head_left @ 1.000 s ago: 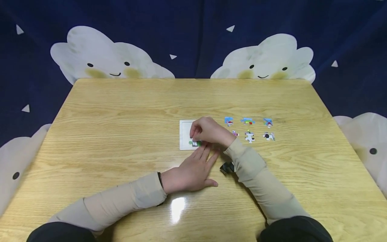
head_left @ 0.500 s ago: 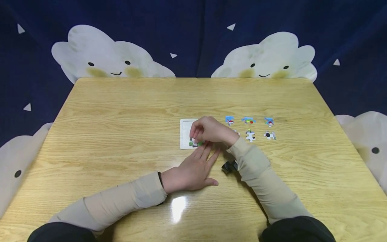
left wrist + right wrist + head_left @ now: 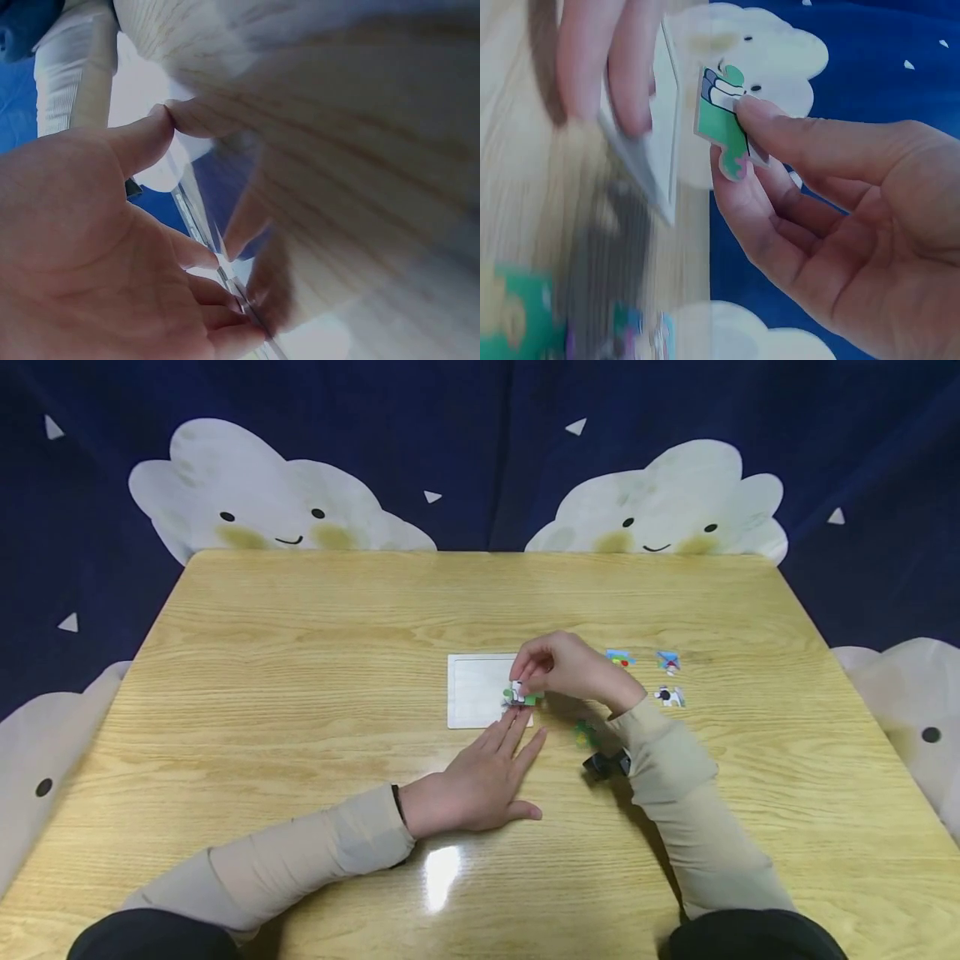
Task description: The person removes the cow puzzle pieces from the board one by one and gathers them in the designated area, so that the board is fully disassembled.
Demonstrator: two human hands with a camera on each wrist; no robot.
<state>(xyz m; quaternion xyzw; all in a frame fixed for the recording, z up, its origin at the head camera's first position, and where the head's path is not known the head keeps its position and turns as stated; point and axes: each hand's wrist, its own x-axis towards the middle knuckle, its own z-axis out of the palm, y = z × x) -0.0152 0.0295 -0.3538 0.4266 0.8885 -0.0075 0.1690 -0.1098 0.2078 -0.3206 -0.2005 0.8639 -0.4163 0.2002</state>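
Observation:
Between thumb and fingers, my right hand [image 3: 566, 668] pinches a jigsaw piece [image 3: 721, 120] printed green and white with dark outlines. In the head view the piece overlaps the right part of a white puzzle tray [image 3: 459, 693]; the right wrist view shows it raised off the tray's surface. My left hand [image 3: 483, 781] lies palm down with its fingers stretched forward, fingertips on the tray's near edge. In the left wrist view its palm and thumb [image 3: 142, 142] show over the shiny tabletop.
To the right lie loose jigsaw pieces: a blue and red one [image 3: 668, 662], a black and white one [image 3: 670, 696] and a partly covered blue one [image 3: 619, 657]. A green piece [image 3: 584, 732] is nearer, beside the black wrist camera [image 3: 606, 766]. My right arm hides others.
My right hand has moved right with the jigsaw piece, from the tray's middle toward its right side. A green piece has come into view under the wrist. The left hand stays put.

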